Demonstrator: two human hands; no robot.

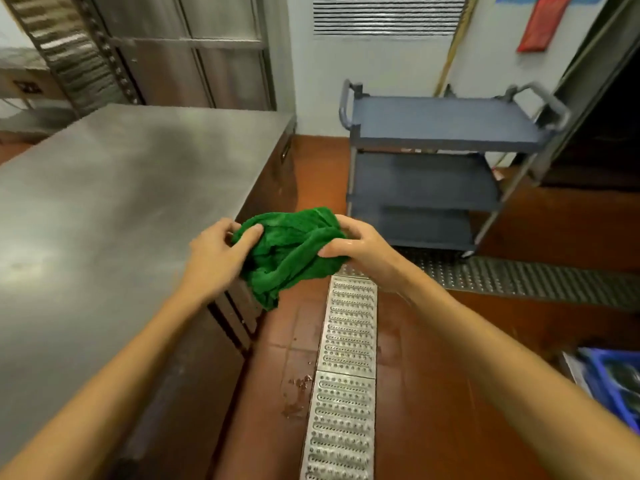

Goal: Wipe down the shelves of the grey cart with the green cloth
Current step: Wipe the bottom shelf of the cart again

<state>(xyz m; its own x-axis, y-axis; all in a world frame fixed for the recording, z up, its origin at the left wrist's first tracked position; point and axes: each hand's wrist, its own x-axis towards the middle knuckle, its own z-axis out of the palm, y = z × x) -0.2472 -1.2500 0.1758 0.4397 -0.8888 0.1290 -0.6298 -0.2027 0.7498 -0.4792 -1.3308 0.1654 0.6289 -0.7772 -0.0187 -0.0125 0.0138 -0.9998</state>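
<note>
A crumpled green cloth [291,251] hangs in the air between my two hands. My left hand [218,251] grips its left side, thumb on top. My right hand [356,245] pinches its right edge. Both hands are held above the red floor, beside the corner of a steel counter. The grey cart [446,123] stands ahead and to the right, against the wall, well beyond my hands. It has three shelves, one above the other, and a handle at each end. All three shelves look bare.
A steel counter [104,202] fills the left side. Metal drain grates [346,358] run along the red tiled floor, with wet spots next to them. A blue crate [613,379] sits at the lower right. A steel cabinet [194,50] and a broom handle [453,46] stand at the back wall.
</note>
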